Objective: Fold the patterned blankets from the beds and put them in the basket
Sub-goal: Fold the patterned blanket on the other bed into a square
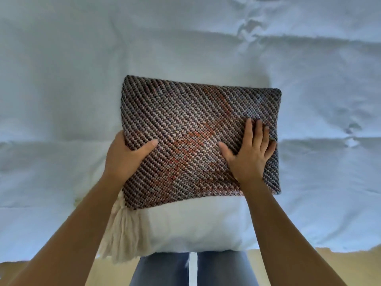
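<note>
— What do we see closest to us?

— Our legs (191, 269) in blue trousers, against the bed's edge, with tan floor (309, 256) on either side. Just past them a cream fringe (123, 230) hangs from the blanket's near left corner, beside a white pillow (195, 228).

— And our hands?

— Our left hand (127, 153) grips the blanket (195, 120) at its left edge. The thumb presses on top and the other fingers are tucked underneath, out of sight. Our right hand (251, 155) lies flat on the top face near the right side, fingers straight and a little apart, tips just short of the right edge.

— So where is the blanket?

— Between our hands, folded into a thick rectangle of brown-grey diagonal weave with orange patches, over the pillow. We cannot tell whether it rests there or is lifted.

— Farther out?

— The wrinkled white bed cover (61, 79) fills the rest.
</note>
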A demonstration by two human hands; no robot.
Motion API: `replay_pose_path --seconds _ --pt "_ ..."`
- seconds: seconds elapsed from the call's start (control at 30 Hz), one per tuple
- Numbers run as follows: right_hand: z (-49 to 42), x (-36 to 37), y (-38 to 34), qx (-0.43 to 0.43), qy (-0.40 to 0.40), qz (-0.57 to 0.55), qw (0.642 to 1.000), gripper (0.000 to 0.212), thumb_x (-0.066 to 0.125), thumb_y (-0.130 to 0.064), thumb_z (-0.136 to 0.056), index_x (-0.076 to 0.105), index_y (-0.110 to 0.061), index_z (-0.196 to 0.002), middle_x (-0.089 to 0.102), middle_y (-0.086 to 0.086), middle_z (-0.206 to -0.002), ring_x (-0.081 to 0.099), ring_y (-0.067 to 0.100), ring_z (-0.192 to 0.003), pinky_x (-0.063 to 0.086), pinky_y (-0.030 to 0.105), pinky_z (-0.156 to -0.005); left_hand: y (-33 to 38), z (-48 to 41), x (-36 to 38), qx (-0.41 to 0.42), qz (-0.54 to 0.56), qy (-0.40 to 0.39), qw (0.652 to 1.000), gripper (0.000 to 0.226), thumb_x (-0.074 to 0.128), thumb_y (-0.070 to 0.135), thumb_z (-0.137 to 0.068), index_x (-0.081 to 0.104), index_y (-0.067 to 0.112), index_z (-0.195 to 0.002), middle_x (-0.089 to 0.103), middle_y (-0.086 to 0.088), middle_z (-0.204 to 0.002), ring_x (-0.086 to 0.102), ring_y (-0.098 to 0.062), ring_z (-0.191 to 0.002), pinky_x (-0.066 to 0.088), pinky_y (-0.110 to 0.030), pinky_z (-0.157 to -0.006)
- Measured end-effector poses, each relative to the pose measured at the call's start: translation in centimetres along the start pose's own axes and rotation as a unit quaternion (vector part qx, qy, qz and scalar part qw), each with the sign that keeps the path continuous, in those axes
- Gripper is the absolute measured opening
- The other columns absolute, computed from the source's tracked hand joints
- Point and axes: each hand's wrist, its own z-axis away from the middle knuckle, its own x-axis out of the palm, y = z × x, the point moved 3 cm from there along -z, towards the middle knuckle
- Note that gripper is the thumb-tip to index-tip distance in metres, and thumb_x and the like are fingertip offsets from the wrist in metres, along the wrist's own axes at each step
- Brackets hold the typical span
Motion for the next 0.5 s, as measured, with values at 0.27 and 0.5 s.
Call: replay_pose_path --seconds 0.27,0.5 --pt "-2.6 -1.7 3.4 0.233 -0.115 -0.182 0.948 0.124 0.073 -0.07 -0.051 0.007 -0.021 -0.144 0.035 0.013 -0.143 0.036 0.035 -0.129 0.033 0.051 -0.104 1.2 -1.7 1.7 -0.081 0.059 -0.14 0.985 0.098 0.086 0.041 -0.044 0.045 0.024 -0.132 0.054 0.0 -0.131 0.052 -0.016 -0.107 0.038 -0.034 -0.096" --pt "-1.2 -4.3 5.0 0.224 -0.159 -0.389 0.879 0.067 0.081 -0.033 -0.066 0.053 -0.007 -0.122 0.062 0.009 -0.119 0.061 0.026 -0.104 0.05 0.045 -0.092 2.3 0.7 2.5 -0.058 0.11 -0.092 0.988 0.07 0.088 0.019 -0.053 0.058 0.023 -0.116 0.064 0.005 -0.112 0.061 -0.021 -0.102 0.046 -0.043 -0.093"
